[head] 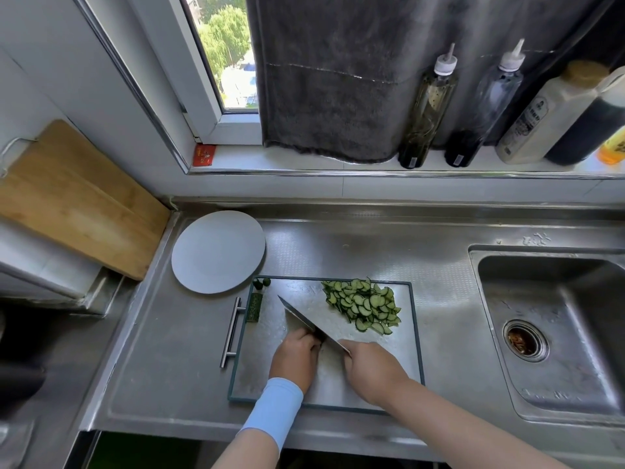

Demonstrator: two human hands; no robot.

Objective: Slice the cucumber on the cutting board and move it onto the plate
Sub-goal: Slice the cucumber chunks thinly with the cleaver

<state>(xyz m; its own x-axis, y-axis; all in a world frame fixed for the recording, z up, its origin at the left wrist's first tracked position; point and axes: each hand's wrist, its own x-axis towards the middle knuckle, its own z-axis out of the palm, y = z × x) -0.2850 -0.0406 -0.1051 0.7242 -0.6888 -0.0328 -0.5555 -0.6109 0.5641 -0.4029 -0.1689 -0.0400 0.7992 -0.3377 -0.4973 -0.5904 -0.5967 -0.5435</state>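
Steel countertop below a window sill; sink [554, 319] at right, bare but for scraps in its drain.

Head view: cutting board [402, 353] central. Sliced cucumber [363, 306] heaped on its far right part, beyond the right hand [372, 367], which grips the knife [301, 316] by the handle. Blade's long axis runs diagonally, tip aimed far-left at the plate [218, 252]; pile lies right of the blade. Left hand [294, 358]: fingers curled down against the blade; whether they pin anything, cannot tell. Uncut stub [254, 308] at the board's left edge. Plate holds nothing and meets the board's far-left corner. Judgement: left hand is nearer the plate.
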